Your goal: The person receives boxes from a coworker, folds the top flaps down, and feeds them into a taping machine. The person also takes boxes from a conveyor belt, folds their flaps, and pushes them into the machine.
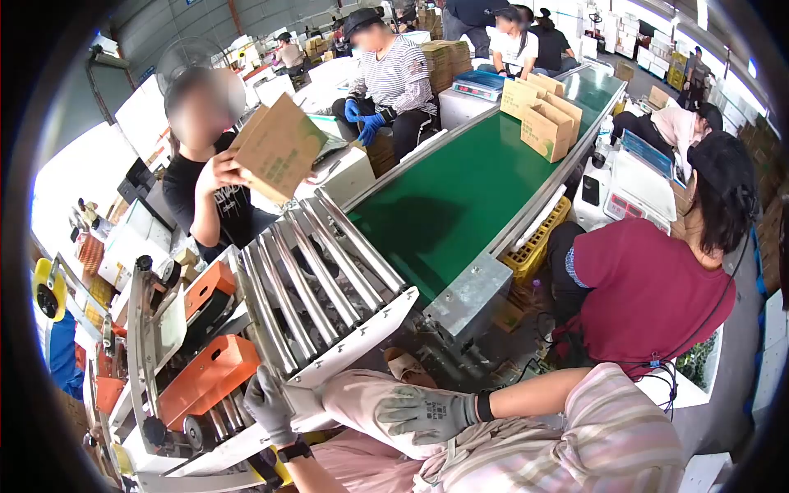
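My left hand (268,406), in a grey glove with a watch at the wrist, rests on the white end rail (362,337) of the steel roller conveyor (316,275); its fingers lie over the rail and hold nothing loose. My right hand (424,413), also in a grey glove, lies flat with spread fingers on my knee in pale pink trousers. No box lies on the rollers. Across the rollers a person in a black shirt holds a brown cardboard box (279,148) up in one hand.
A green belt (460,193) runs away from the rollers, with several cardboard boxes (544,115) at its far end. An orange sealing machine (205,374) stands at my left. A person in a maroon shirt (649,287) sits close on the right, by a yellow crate (538,242).
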A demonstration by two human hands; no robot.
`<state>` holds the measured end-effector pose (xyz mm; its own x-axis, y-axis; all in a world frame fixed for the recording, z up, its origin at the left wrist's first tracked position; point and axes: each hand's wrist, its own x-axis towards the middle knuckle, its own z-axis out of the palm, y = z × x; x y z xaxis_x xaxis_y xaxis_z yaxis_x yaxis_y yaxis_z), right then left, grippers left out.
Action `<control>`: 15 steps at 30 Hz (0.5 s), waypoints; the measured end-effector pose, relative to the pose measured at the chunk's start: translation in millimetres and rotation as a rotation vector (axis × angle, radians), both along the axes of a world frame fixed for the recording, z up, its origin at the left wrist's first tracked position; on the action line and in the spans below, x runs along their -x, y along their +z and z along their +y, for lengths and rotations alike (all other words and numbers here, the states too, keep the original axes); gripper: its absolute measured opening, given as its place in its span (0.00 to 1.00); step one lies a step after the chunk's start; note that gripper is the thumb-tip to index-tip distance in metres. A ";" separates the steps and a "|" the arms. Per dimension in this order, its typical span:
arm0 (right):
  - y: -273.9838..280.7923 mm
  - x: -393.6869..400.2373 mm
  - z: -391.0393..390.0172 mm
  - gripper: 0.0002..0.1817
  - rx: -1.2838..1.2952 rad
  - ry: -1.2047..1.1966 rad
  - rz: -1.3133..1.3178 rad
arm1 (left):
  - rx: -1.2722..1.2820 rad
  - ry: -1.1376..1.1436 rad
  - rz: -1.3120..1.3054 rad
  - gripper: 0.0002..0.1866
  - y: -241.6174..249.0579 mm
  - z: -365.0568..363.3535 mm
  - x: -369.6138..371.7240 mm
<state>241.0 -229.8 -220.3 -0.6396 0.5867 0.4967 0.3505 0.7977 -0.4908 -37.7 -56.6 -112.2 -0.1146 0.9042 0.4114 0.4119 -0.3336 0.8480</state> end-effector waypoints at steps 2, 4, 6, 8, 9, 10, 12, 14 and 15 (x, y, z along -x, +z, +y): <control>4.0 -1.4 -1.9 0.28 -0.003 -0.012 -0.005 | 0.003 0.009 -0.006 0.28 -2.4 0.5 0.8; 3.8 -3.2 -2.4 0.28 -0.012 -0.014 0.025 | 0.021 -0.009 -0.029 0.27 -4.5 1.2 1.1; 2.5 -3.3 -0.7 0.28 -0.009 -0.010 0.010 | 0.044 0.004 -0.032 0.27 -2.9 0.1 1.2; 0.5 -2.3 -1.0 0.28 -0.004 -0.016 0.024 | 0.061 0.001 0.002 0.27 -0.5 -0.6 1.4; -0.3 -3.0 -1.4 0.28 -0.002 -0.013 0.027 | 0.063 0.003 0.006 0.27 0.0 -0.3 0.5; -1.1 -3.7 -1.9 0.28 -0.001 -0.024 0.038 | 0.045 0.004 0.026 0.27 0.5 0.1 -0.4; -1.6 -4.2 -2.4 0.28 0.003 -0.015 0.050 | 0.031 -0.010 0.014 0.27 -1.0 1.4 0.4; -0.9 -4.7 -1.8 0.28 0.021 -0.031 -0.033 | 0.025 0.000 0.067 0.28 -2.1 1.3 3.0; 0.0 -5.2 -1.6 0.28 0.024 -0.011 -0.034 | 0.011 0.010 0.123 0.28 -0.8 1.1 3.6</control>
<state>246.2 -231.4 -220.3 -0.6495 0.6054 0.4601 0.3763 0.7817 -0.4974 -41.3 -55.5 -112.9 -0.0734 0.9078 0.4129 0.5161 -0.3196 0.7947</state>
